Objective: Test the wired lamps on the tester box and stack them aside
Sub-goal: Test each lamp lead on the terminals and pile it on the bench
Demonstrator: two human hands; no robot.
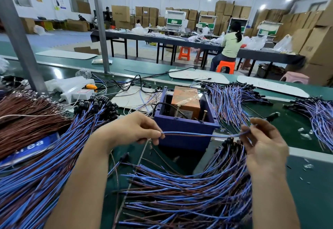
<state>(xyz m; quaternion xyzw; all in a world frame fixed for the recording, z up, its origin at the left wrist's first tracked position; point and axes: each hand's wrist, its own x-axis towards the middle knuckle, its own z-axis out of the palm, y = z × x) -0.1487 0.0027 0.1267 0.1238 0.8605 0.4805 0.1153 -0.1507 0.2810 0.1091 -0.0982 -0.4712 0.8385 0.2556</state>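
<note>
Blue-and-brown twin wire of one small wired lamp point(203, 135) runs taut between our two hands, just in front of the purple plastic tester box point(185, 138) on the green worktop point(306, 192). Our left hand point(137, 128) pinches one end, its fingers point(151, 126) curled onto the thumb. Our right hand point(264, 144) pinches the other end, its fingers point(246, 138) closed on the wire, and what looks like its black lamp head point(273, 116) sticks out beyond them. Two bare screws point(177, 111) stand up inside the box beside an orange film-wrapped block point(186, 100). Heaps of similar wired lamps lie at our left point(45, 174), under our wrists point(189, 192) and behind the box on the right point(227, 100). A brown wire bundle point(21, 120) lies far left.
</note>
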